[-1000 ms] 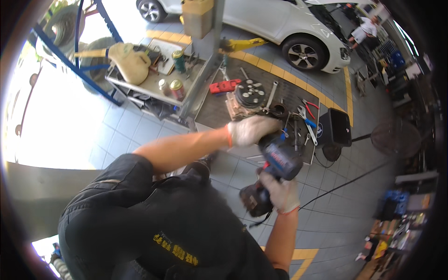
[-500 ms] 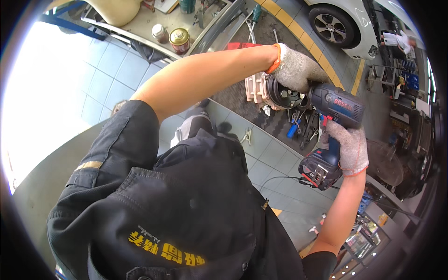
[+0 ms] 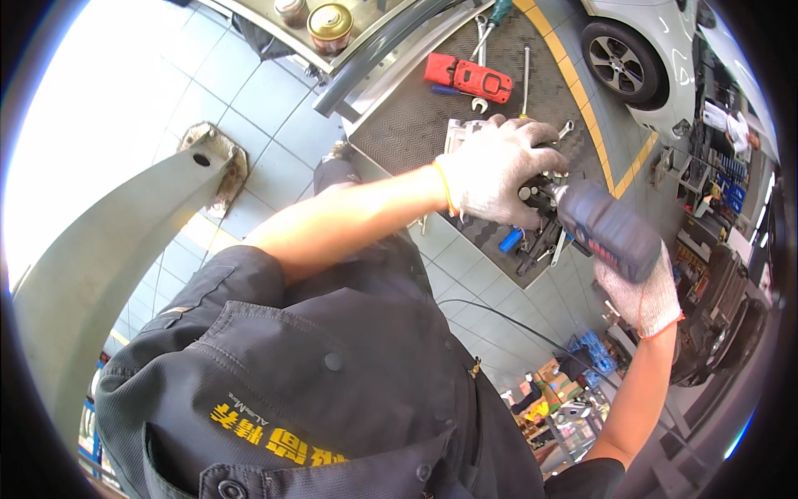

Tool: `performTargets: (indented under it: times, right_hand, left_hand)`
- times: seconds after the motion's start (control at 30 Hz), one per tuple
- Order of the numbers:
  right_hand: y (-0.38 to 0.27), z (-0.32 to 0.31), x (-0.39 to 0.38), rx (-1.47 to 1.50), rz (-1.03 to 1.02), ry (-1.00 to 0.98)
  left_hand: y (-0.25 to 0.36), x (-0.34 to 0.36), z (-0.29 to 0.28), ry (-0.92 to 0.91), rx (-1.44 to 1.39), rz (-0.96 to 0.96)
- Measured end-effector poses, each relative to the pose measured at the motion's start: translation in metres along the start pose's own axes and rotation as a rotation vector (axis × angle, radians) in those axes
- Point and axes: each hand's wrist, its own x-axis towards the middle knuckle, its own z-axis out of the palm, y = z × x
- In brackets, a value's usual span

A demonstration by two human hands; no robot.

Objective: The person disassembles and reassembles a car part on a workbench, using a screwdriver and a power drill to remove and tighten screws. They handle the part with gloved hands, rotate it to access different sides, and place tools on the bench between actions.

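My right hand (image 3: 644,295), in a pale knit glove, grips a dark blue cordless impact driver (image 3: 611,233) blurred by motion. The driver's nose meets or nearly meets the dark hub (image 3: 539,195) of a pale metal machine part with a pulley, perhaps a compressor (image 3: 455,133). My gloved left hand (image 3: 503,170) lies over that part, its fingers curled round the hub side and hiding most of the body. The part rests on a dark ribbed mat (image 3: 399,125). Beside it are a blue-handled tool (image 3: 510,240) and several dark tools.
A red tool case or meter (image 3: 470,77), wrenches (image 3: 480,105) and a long screwdriver (image 3: 526,79) lie beyond the part. Cans (image 3: 330,25) stand on a metal cart at upper left. A curved grey post (image 3: 108,241) rises on the left; a white car (image 3: 657,50) stands far right.
My left hand has come down and round over the part. The driver has swung so its rear points toward me. My view has shifted, bringing the red case and grey post into sight.
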Motion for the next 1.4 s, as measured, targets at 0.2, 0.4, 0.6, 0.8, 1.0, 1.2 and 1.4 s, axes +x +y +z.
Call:
performTargets:
  times: [0.2, 0.4, 0.6, 0.8, 1.0, 1.2, 1.4]
  right_hand:
    - [0.009, -0.021, 0.016, -0.128, -0.041, -0.185]
    - [0.017, -0.014, 0.004, -0.021, 0.029, -0.191]
    - [0.023, -0.015, 0.003, -0.221, -0.057, -0.220]
    - [0.029, -0.010, -0.001, -0.319, -0.229, -0.118]
    - [0.034, -0.015, 0.003, -0.081, -0.065, -0.220]
    - [0.021, -0.010, 0.007, -0.016, -0.110, -0.158]
    - [0.018, -0.013, 0.011, -0.166, -0.195, -0.171]
  left_hand:
    - [-0.001, -0.005, 0.034, 0.289, -0.017, -0.037]
    - [-0.001, -0.005, 0.036, 0.340, -0.080, -0.067]
    - [-0.003, -0.001, 0.042, 0.383, -0.040, -0.039]
    - [-0.002, -0.005, 0.039, 0.296, -0.023, -0.041]
    - [-0.002, -0.001, 0.031, 0.236, 0.000, -0.062]
    - [-0.005, -0.004, 0.023, 0.188, -0.038, -0.078]
    - [-0.006, -0.003, 0.025, 0.186, -0.052, -0.075]
